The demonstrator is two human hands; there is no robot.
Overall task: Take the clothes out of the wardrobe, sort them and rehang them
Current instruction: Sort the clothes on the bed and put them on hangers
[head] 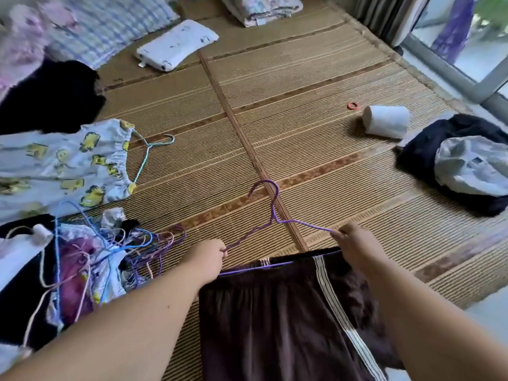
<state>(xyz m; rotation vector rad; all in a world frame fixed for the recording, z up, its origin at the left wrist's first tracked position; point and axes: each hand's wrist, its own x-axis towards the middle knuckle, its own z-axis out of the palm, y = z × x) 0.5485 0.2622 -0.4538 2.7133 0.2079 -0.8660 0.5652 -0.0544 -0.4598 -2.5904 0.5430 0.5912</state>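
Observation:
A purple wire hanger (270, 218) lies over the woven mat, hook pointing away from me. My left hand (204, 258) pinches its left shoulder. My right hand (354, 243) pinches the right shoulder. Dark brown shorts (275, 320) with white side stripes hang over the hanger's bottom bar and spread toward me. At the left lies a pile of clothes with several tangled hangers (110, 251) on top. A pale garment with yellow prints (63, 166) lies on a light blue hanger (148, 149).
The straw mat (275, 119) covers the floor. A white roll (386, 121) and a red hair tie (352, 106) lie at right, near a dark and grey clothes heap (461, 166). A black garment (52, 97), pillows and folded bedding sit at the back.

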